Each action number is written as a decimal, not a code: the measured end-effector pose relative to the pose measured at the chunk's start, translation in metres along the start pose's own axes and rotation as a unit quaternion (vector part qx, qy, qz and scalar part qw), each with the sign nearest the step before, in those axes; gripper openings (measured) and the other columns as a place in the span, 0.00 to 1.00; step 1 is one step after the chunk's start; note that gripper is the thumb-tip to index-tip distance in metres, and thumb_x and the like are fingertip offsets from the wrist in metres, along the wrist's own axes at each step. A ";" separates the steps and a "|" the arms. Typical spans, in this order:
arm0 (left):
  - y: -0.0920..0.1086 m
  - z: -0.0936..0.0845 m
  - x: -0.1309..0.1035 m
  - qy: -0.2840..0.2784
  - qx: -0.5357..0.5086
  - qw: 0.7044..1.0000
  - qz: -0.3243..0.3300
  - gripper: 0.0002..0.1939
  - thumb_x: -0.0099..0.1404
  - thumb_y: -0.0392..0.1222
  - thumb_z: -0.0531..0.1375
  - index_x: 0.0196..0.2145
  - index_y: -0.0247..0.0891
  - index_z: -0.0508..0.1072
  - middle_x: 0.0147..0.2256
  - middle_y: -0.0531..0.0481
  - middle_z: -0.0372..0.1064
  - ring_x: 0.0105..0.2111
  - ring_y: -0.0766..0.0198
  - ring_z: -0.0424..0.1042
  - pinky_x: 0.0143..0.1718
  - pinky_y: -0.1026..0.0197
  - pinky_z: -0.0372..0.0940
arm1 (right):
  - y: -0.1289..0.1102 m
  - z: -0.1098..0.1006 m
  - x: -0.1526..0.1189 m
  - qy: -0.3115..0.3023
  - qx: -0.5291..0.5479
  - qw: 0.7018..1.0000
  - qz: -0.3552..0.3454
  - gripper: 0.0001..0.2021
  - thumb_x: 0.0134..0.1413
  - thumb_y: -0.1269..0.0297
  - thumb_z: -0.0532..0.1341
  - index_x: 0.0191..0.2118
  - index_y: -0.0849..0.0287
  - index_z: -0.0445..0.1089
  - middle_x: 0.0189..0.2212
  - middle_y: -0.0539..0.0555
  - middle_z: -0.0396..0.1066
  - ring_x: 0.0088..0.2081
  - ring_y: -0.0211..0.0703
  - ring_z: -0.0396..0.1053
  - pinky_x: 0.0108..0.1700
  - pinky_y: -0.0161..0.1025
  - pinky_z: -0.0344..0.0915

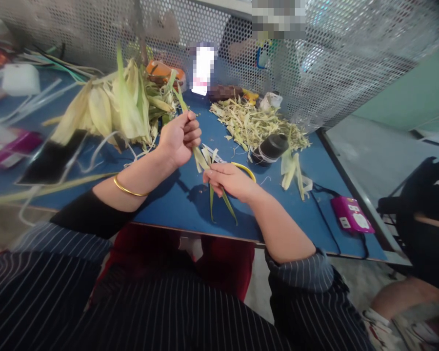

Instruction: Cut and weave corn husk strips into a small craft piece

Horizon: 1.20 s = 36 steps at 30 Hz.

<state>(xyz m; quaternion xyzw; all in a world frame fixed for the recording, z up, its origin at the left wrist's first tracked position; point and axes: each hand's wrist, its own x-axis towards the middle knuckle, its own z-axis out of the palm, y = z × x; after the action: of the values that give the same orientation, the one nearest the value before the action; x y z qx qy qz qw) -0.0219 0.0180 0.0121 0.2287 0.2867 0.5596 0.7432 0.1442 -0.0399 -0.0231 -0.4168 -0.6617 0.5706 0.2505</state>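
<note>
My left hand (181,138) is closed around a long green-yellow husk strip (199,160), whose upper end sticks out above the fist. Just to the right and lower, my right hand (230,180) pinches the lower part of the husk. Thin green ends (227,204) hang below its fingers over the blue table. Scissors with yellow handles (246,168) lie behind my right hand, their blades partly hidden by husk pieces. A big bundle of pale corn husks (109,105) is left of my left hand.
Husk scraps (249,122) are piled at the back beside a dark spool (272,147). A lit phone (204,68) stands near the mesh partition (314,63). Loose husks (291,168) and a purple box (352,214) sit on the blue table (300,222) at right. A person (428,209) is far right.
</note>
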 end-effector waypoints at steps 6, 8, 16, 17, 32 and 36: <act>0.009 -0.007 0.010 0.037 0.021 0.999 -0.010 0.13 0.68 0.38 0.53 0.24 0.39 0.59 0.12 0.62 0.45 0.09 0.75 0.44 0.11 0.69 0.39 | -0.003 -0.032 -0.004 0.138 -0.369 0.911 -0.121 0.07 0.54 0.69 0.59 0.37 0.58 0.74 0.37 0.53 0.71 0.35 0.39 0.68 0.41 0.38 0.62; 0.005 -0.007 0.009 0.034 0.041 0.998 -0.026 0.13 0.67 0.38 0.53 0.24 0.39 0.60 0.12 0.62 0.45 0.09 0.76 0.43 0.11 0.70 0.38 | 0.002 -0.036 -0.002 0.127 -0.452 0.873 -0.130 0.11 0.53 0.73 0.57 0.38 0.56 0.75 0.40 0.54 0.70 0.39 0.42 0.68 0.42 0.39 0.61; -0.004 -0.011 0.010 0.015 0.073 0.996 -0.056 0.12 0.66 0.38 0.55 0.25 0.38 0.61 0.13 0.62 0.45 0.09 0.76 0.43 0.11 0.70 0.37 | 0.015 -0.023 0.009 0.025 -0.528 0.828 -0.187 0.16 0.53 0.77 0.54 0.41 0.55 0.75 0.39 0.55 0.69 0.40 0.43 0.66 0.41 0.39 0.59; -0.004 -0.012 0.011 0.013 0.076 0.995 -0.058 0.12 0.66 0.39 0.55 0.25 0.38 0.61 0.13 0.62 0.44 0.09 0.77 0.43 0.11 0.70 0.37 | 0.015 -0.022 0.009 0.019 -0.533 0.825 -0.188 0.15 0.54 0.77 0.55 0.41 0.55 0.75 0.39 0.55 0.69 0.39 0.43 0.65 0.41 0.39 0.58; -0.010 -0.001 0.001 -0.011 0.124 0.992 0.024 0.12 0.67 0.41 0.55 0.26 0.37 0.64 0.13 0.62 0.45 0.10 0.78 0.44 0.12 0.72 0.40 | 0.001 -0.012 0.000 0.284 -0.242 0.892 -0.255 0.09 0.63 0.58 0.52 0.38 0.53 0.67 0.43 0.56 0.72 0.48 0.47 0.68 0.53 0.48 0.61; -0.019 0.005 -0.009 -0.048 0.152 0.987 0.021 0.10 0.67 0.42 0.57 0.28 0.36 0.66 0.15 0.61 0.50 0.10 0.78 0.46 0.13 0.72 0.42 | -0.002 -0.009 0.000 0.340 -0.032 0.919 -0.195 0.10 0.59 0.52 0.56 0.38 0.53 0.65 0.33 0.52 0.71 0.33 0.40 0.70 0.39 0.40 0.68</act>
<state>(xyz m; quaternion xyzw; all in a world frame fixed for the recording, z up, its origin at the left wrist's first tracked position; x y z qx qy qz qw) -0.0067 0.0042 0.0047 0.3718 0.3278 0.5129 0.7009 0.1515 -0.0348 -0.0193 -0.4560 -0.6226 0.3131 0.5535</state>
